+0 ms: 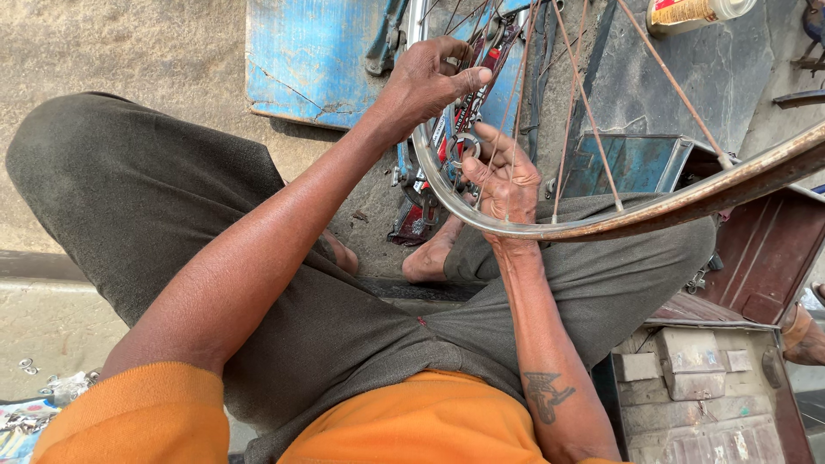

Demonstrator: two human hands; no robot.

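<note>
Head view: we have a bicycle wheel rim (550, 230) lying across our lap, its thin spokes (587, 112) fanning up and away from us over the ground. Our right hand (505, 176) sits inside the curve of the rim, fingers curled around a small round metal spoke tool (465, 146) pinched at a spoke. Our left hand (427, 79) reaches over the rim's far edge, closed around the rim with the thumb pointing right. Below the wheel, our bare foot (430, 256) rests on the ground between our grey-trousered knees. Beyond the hands lies a blue wooden board (309, 60) with tools on it. To the right stands an open metal toolbox (756, 249), its blue inner wall just behind the rim. A plastic bottle (696, 12) lies at the top edge, well apart from both hands.
</note>
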